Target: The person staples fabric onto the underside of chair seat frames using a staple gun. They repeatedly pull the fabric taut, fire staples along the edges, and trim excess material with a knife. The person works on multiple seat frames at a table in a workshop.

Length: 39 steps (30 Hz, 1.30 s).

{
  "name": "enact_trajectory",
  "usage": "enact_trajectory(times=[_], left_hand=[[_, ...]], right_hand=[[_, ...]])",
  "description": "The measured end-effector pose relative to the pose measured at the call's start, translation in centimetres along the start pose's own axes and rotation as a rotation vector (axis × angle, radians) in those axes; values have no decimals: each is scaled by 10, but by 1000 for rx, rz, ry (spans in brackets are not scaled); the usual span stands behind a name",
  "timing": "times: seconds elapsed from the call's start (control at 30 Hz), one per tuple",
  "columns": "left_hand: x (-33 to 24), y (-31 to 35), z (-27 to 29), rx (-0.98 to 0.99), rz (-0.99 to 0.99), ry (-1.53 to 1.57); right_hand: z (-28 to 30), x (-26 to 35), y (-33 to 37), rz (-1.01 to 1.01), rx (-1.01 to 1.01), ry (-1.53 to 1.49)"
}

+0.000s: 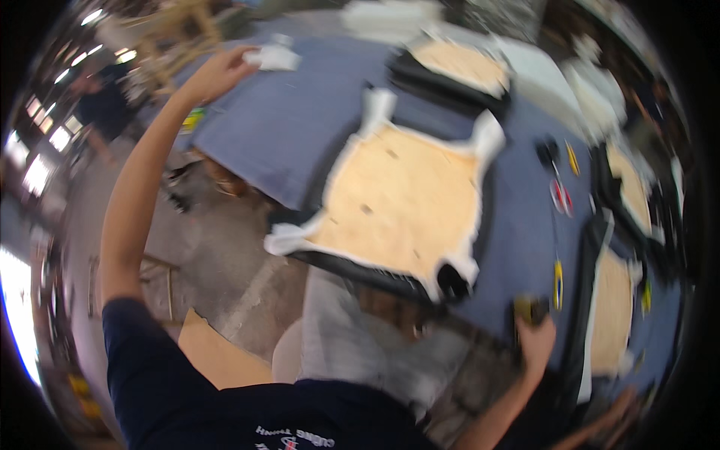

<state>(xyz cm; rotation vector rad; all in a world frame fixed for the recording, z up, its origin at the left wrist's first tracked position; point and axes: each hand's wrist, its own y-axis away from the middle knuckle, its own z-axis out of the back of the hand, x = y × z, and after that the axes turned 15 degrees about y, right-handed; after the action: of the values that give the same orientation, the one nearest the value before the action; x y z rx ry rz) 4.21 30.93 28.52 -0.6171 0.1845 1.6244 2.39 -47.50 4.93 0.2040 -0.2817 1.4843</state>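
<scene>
At the far left of the blue-covered table (pixel 255 142), my left hand (pixel 223 73) reaches out with its fingers closed at the edge of a white crumpled piece (pixel 276 57). By the near right edge, my right hand (pixel 537 339) is wrapped round a black-and-yellow hand tool (pixel 529 309), blurred by motion. Between my hands lies a seat cushion (pixel 401 199) with its pale wooden board facing up. Black cover and white lining are folded over its rim, and white flaps stick out at the corners. Neither hand touches the cushion.
Another board-up cushion (pixel 461 66) lies at the back, and more (pixel 611 311) line the right side. Red-handled scissors (pixel 560 199) and a yellow cutter (pixel 558 285) lie on the table. Another person's hand (pixel 624 405) shows at lower right; a person (pixel 105 101) is at far left.
</scene>
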Motion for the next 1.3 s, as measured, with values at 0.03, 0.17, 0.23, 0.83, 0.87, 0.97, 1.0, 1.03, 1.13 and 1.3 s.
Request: enact_trajectory(times=[0.03, 0.17, 0.23, 0.83, 0.87, 0.97, 1.0, 1.03, 1.13, 1.3], left_hand=[[-1, 16, -64, 143, -100, 41], [-121, 169, -253, 364, -525, -322], [-154, 202, -318, 386, -578, -35], [-190, 162, -395, 438, -632, 550], [-190, 164, -394, 441, -601, 567], [-196, 167, -396, 363, -555, 604], [-197, 167, -396, 354, -538, 601], [-197, 167, -396, 344, -521, 598], [-200, 165, -397, 304, -559, 584], [-199, 166, -396, 350, -515, 559]], right_hand=[[1, 3, 0, -20, 20, 36], [0, 17, -2, -15, 135, 71], [6, 26, 7, -62, 175, 25], [-22, 60, 114, 214, 110, -504], [-30, 65, 129, 226, 162, -569], [-42, 91, 150, 284, 246, -609], [-46, 100, 148, 283, 247, -608], [-50, 107, 147, 283, 248, -607], [-67, 114, 140, 262, 284, -644], [-74, 122, 136, 245, 317, -607]])
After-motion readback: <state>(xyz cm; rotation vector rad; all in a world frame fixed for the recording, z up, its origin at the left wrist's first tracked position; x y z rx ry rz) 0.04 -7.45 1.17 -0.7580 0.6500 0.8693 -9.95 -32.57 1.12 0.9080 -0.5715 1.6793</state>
